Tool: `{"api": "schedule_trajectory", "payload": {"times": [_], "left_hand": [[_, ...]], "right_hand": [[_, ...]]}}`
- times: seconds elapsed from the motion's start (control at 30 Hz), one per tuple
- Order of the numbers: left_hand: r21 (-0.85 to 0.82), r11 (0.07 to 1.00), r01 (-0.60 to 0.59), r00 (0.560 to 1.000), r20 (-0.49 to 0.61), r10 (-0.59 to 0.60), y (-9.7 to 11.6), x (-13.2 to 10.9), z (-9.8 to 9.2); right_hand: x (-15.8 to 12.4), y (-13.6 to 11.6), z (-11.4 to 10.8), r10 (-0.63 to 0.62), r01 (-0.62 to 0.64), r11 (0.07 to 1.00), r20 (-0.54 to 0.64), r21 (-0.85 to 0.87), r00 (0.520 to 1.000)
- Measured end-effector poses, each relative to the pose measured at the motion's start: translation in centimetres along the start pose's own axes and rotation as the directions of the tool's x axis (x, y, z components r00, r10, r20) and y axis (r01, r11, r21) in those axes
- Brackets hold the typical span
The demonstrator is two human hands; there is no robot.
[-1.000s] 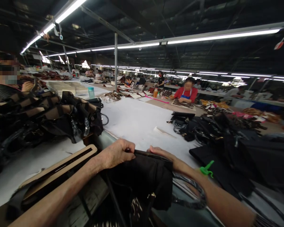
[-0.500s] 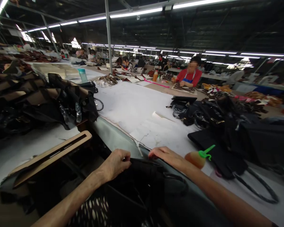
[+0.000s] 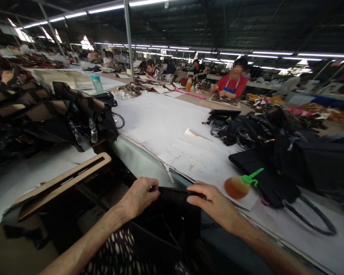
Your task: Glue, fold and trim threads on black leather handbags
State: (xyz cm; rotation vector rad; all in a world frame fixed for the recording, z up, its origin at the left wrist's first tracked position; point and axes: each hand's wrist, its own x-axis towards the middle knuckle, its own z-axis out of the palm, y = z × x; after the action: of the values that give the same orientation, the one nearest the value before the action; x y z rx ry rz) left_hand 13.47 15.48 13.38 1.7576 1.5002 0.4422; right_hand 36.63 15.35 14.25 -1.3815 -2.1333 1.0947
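Both hands are on a soft black bag (image 3: pixel 172 215), which sits low in front of the person, right by the edge of the white surface (image 3: pixel 160 122). The left hand (image 3: pixel 140 196) has its thumb and curled fingers pinched on the top edge, and the right hand (image 3: pixel 213 200) is pinching the same edge a bit further along, thumb against fingers. The edge runs pretty straight between them, and the body below is dark, floppy folds, too murky to make out much. Under the left forearm there's dark fabric (image 3: pixel 117 248) with pale, elongated flecks.

Over on the left is a long, tan frame (image 3: pixel 100 160), looks like wood, smooth with a rounded end and a narrow slot down the middle. Beyond it there's a heap of black bags (image 3: pixel 71 118) with tan insides and some shiny clear plastic wrap. Near the right hand is a roundish squeeze bottle (image 3: pixel 237 187), see-through with amber liquid and a skinny green spout. Next to that lies a flat black piece (image 3: pixel 255 164), plus a curved loop handle (image 3: pixel 312 217).
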Motion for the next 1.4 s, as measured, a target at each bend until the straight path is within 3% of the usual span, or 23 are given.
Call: {"api": "schedule_trajectory", "payload": {"times": [0.1, 0.27, 0.53, 0.7, 0.97, 1.17, 1.4], "left_hand": [[-0.002, 1.0, 0.011, 1.0, 0.008, -0.011, -0.1, -0.1, 0.0], [-0.049, 0.999, 0.021, 1.0, 0.017, -0.02, -0.7, -0.1, 0.2], [-0.096, 0.995, 0.041, 0.999, 0.028, -0.039, -0.7, 0.2, 0.3], [-0.134, 0.99, 0.043, 0.998, 0.048, -0.037, -0.9, -0.3, 0.4], [-0.253, 0.959, -0.128, 0.984, 0.086, 0.154, 0.0, -1.9, 0.3], [-0.319, 0.941, -0.11, 0.948, 0.25, 0.195, 1.2, -2.6, -0.5], [-0.396, 0.913, -0.1, 0.935, 0.277, 0.222, 0.7, -2.7, -0.7]], "right_hand": [[0.3, 0.0, 0.1, -0.059, 0.06, 0.995, 0.016, -0.075, 0.998], [0.6, 0.3, 0.1, -0.057, 0.057, 0.997, 0.001, -0.057, 0.998], [0.8, 0.8, 0.5, -0.12, 0.108, 0.984, -0.075, -0.141, 0.99], [0.7, 0.5, 0.4, -0.254, 0.243, 0.96, -0.07, -0.141, 0.965], [0.0, 0.5, 0.5, -0.343, 0.335, 0.928, -0.023, -0.161, 0.939], [-0.1, 0.3, 0.7, -0.34, 0.334, 0.92, 0.008, -0.205, 0.941], [-0.2, 0.3, 1.0, -0.355, 0.348, 0.909, 0.01, -0.228, 0.935]]}}
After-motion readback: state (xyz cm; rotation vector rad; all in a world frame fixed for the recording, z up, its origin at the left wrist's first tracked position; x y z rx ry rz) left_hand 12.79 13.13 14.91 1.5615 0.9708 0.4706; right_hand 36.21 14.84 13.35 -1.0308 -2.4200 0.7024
